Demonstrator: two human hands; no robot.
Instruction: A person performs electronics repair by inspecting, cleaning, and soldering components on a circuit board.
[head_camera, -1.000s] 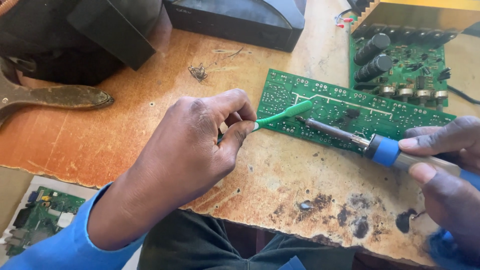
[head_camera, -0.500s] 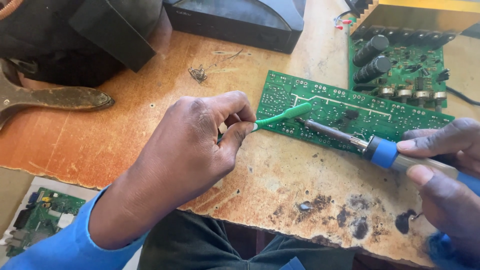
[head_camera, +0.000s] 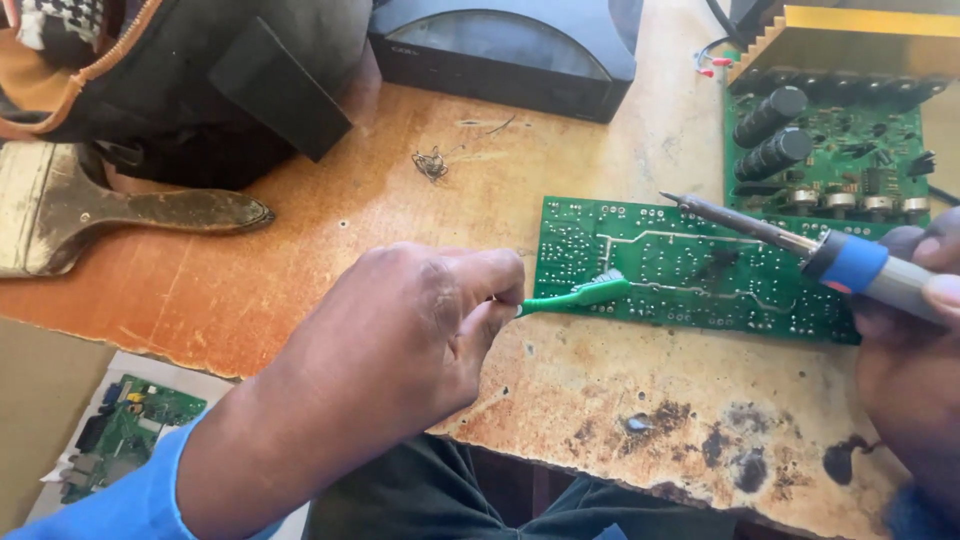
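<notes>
A green circuit board (head_camera: 700, 275) lies solder side up on a worn wooden table (head_camera: 330, 270). My left hand (head_camera: 400, 340) grips a green toothbrush (head_camera: 580, 293) whose bristled head rests on the board's near left part. At the right edge, my right hand (head_camera: 915, 330) holds a soldering iron (head_camera: 790, 240) with a blue collar. Its metal tip hangs lifted above the board's upper middle and touches nothing.
A second green board with black capacitors and a gold heat sink (head_camera: 840, 130) sits at the back right. A dark device casing (head_camera: 510, 50) stands at the back. A worn paintbrush (head_camera: 120, 215) and a black bag (head_camera: 200, 80) lie left. Another small board (head_camera: 125, 430) lies on the floor.
The soldering iron's tip has risen off the board and swung up and right. The toothbrush head has moved lower and nearer on the board.
</notes>
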